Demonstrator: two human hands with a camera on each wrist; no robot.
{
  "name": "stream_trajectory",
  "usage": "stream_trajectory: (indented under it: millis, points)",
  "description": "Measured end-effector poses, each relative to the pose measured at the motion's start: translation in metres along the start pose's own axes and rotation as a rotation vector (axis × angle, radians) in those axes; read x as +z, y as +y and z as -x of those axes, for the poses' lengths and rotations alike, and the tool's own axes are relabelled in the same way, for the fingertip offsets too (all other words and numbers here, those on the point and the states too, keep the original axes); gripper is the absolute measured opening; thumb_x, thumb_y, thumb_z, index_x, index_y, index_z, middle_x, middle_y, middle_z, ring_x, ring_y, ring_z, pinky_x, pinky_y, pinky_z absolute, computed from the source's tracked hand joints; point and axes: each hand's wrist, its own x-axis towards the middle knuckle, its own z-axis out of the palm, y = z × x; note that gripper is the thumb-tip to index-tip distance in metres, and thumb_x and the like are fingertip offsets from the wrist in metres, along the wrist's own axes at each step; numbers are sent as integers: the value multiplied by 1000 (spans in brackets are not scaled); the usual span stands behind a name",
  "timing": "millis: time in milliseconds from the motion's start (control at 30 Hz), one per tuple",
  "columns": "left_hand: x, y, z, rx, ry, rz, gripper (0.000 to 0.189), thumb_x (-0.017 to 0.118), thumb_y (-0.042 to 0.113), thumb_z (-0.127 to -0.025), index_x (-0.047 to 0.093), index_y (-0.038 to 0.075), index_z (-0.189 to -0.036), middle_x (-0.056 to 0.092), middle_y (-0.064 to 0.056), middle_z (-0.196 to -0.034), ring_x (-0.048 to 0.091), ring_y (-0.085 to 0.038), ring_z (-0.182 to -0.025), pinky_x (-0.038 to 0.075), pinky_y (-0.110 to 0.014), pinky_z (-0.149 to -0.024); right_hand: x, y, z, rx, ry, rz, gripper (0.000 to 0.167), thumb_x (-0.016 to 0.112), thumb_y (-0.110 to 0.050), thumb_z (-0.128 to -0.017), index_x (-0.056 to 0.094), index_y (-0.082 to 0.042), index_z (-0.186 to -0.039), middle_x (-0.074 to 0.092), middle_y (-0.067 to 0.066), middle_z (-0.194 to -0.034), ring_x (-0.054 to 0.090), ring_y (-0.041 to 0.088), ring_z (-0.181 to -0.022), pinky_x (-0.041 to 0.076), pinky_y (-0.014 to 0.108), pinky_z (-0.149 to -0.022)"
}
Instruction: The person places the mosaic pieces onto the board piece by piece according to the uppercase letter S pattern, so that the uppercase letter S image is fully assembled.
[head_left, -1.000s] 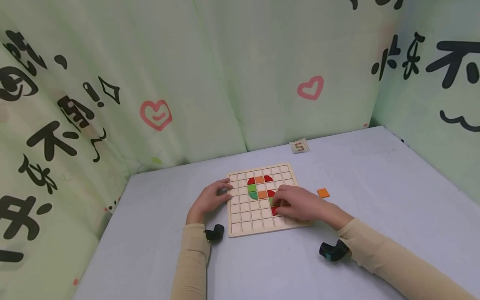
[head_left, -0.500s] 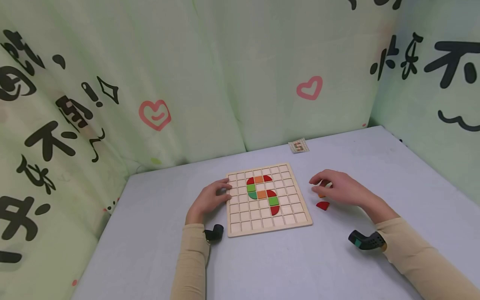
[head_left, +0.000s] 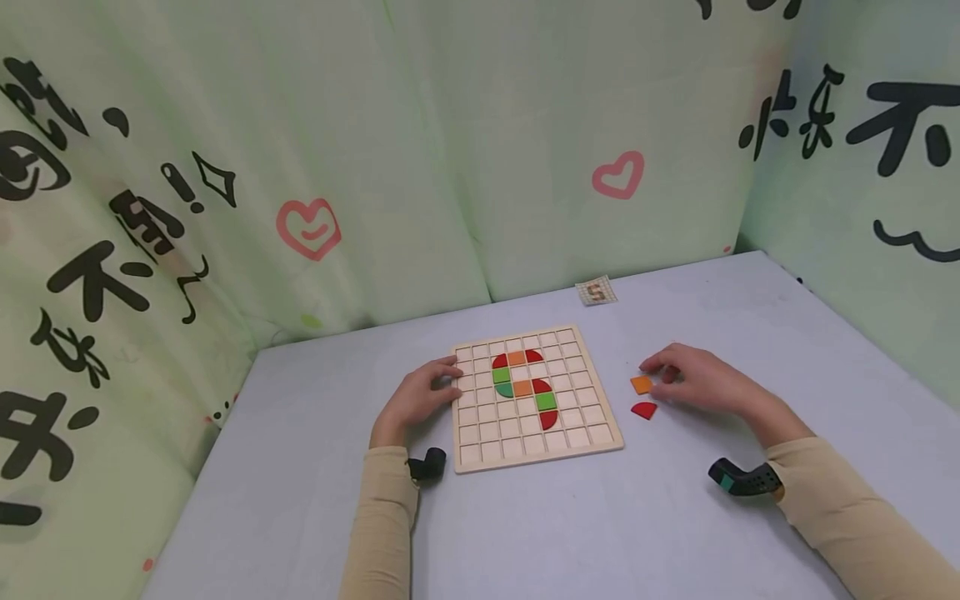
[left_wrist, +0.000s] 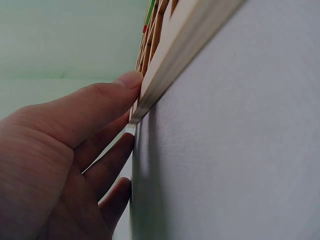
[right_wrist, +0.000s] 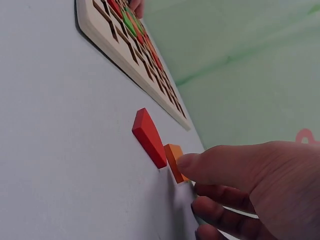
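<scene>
A wooden grid board [head_left: 487, 435] lies on the table, with red, orange and green tiles set in a curved figure in its cells. My left hand [head_left: 417, 398] rests at the board's left edge, its thumb [left_wrist: 131, 80] touching the rim in the left wrist view and the other fingers loosely spread. To the right of the board, my right hand [head_left: 697, 379] is at a loose orange square tile [head_left: 641, 385]. Its thumb [right_wrist: 189, 161] overlaps that tile in the right wrist view, the index finger extended beyond. A red quarter-round tile [head_left: 644, 410] lies just nearer to me.
Near the back edge of the table [head_left: 540, 533] lies a small patterned card [head_left: 596, 291] with a figure like a 5. Printed curtains [head_left: 450, 150] rise behind and at both sides. Each wrist wears a black camera [head_left: 427, 465].
My right hand has left the board and moved right to the orange tile. A red quarter-round tile stands uncovered in the board's lower part. The left hand has stayed at the board's edge.
</scene>
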Motion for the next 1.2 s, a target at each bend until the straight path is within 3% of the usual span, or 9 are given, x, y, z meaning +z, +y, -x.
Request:
stream_trajectory:
  millis: [333, 667, 900, 1200]
  points:
    - [-1, 1, 0, -12, -11, 10, 34, 71, 17, -93, 68, 8, -126, 45, -4, -157, 33, -29, -151, 28, -49, -123, 9, -1, -4, -56, 25, 26, 24, 72, -8, -88, 72, -4, -112, 68, 9, -109, 56, 17, -89, 51, 30, -76]
    - [0, 0, 1, -13, -4, 7, 34, 71, 17, -93, 68, 9, -126, 46, -3, -156, 34, -29, -150, 28, -48, -123, 11, -1, -4, -46, 19, 40, 27, 71, -8, -88, 71, -1, -115, 65, 6, -103, 53, 16, -86, 48, 25, -70]
    - [0, 3, 1, 40, 5, -4, 32, 69, 15, -93, 68, 6, -124, 47, -8, -155, 36, -33, -148, 30, -51, -122, 11, -1, -3, -41, 15, 50, 30, 73, -12, -88, 72, -2, -116, 63, 4, -101, 51, 15, -85, 45, 23, -67]
    - [0, 0, 0, 3, 1, 8, 33, 70, 17, -93, 68, 8, -125, 46, -5, -156, 34, -29, -150, 28, -48, -123, 12, -2, -6, -53, 16, 60, 28, 73, -12, -88, 73, -3, -115, 63, 4, -102, 51, 14, -84, 46, 24, -67]
